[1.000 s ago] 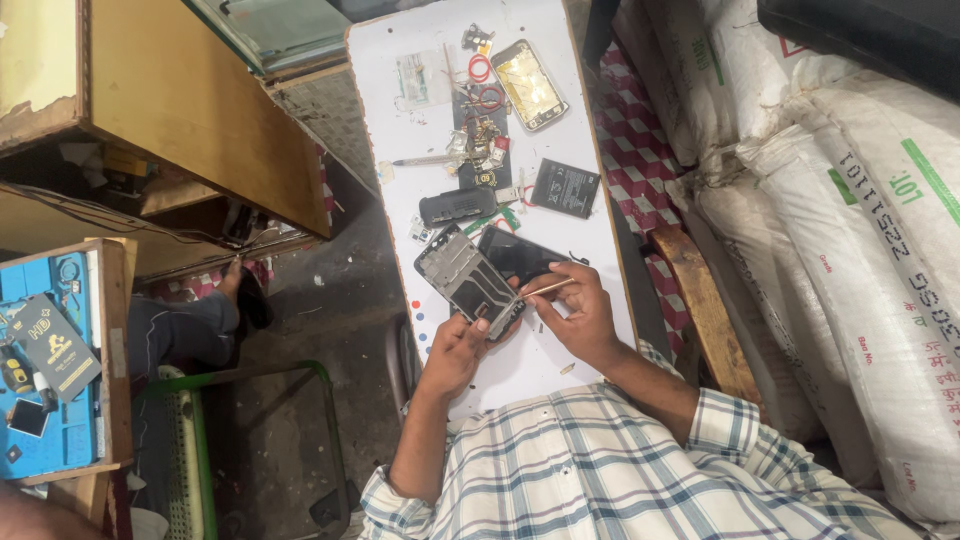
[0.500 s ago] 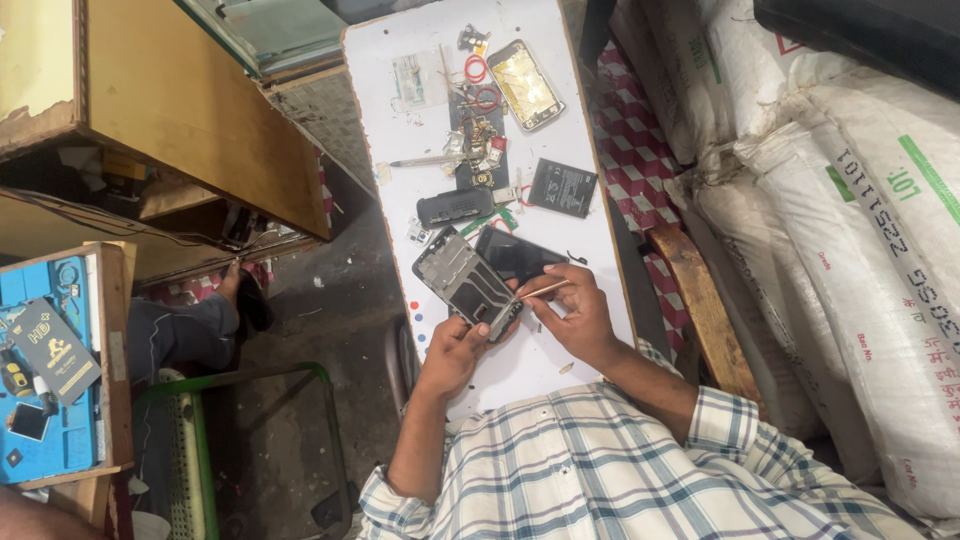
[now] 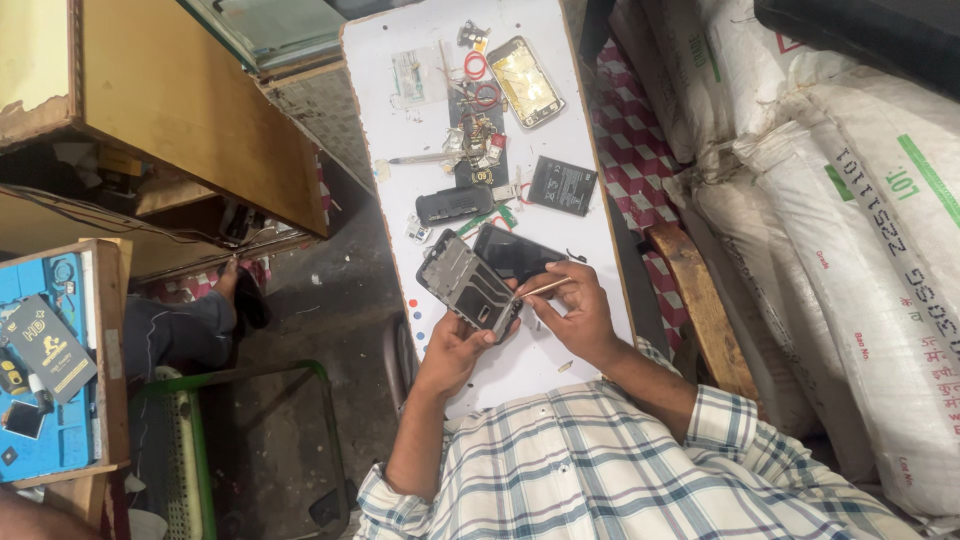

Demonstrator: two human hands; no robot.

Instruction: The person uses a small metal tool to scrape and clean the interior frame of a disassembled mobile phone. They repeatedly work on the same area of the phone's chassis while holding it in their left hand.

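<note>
We hold the opened phone frame (image 3: pixel 468 285) tilted above the white table (image 3: pixel 585 225), left hand (image 3: pixel 455 350) fingers clasped under its lower edge. Our right hand (image 3: pixel 575 315) pinches a thin stick tool (image 3: pixel 545 288), tip at the frame's corner. We judge light, shallow prying best, the frame held firm so nothing bends.

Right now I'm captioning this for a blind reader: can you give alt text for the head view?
Seen from above, a person's left hand holds an opened phone frame while the right hand touches a thin tool to it. Around them on the white table lie a battery, another phone and small parts.
</note>
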